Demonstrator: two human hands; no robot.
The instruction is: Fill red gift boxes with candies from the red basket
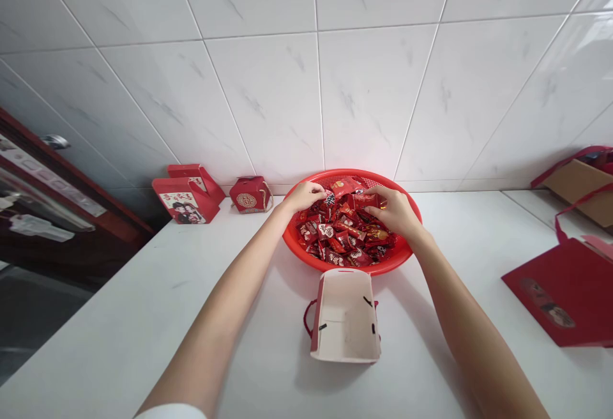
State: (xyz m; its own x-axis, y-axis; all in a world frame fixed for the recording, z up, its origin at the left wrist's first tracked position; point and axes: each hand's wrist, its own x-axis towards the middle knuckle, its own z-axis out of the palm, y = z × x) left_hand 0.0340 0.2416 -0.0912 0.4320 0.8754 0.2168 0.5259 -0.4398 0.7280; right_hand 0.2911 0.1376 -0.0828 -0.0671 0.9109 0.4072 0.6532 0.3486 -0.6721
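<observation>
A red plastic basket (pixel 299 251) stands against the tiled wall, heaped with red-wrapped candies (pixel 342 227). My left hand (pixel 306 197) is over its left rim, fingers pinched on a dark red wrapped candy (pixel 330 198). Reaching over the right side, my right hand (pixel 396 211) has its thumb and fingers curled around a red wrapped candy (pixel 361 201); its fingertips are partly lost among the wrappers. In front of the basket lies an open gift box (pixel 345 326), its white inside facing me, with a dark red cord at its side.
Two red cartons with a printed couple (pixel 184 205) and a small closed red box (pixel 249 195) stand at the back left of the white countertop (pixel 191 317). On the right are a red gift bag (pixel 550 297) and a brown-and-red box (pixel 582 189). A dark cabinet (pixel 52 214) adjoins the left edge.
</observation>
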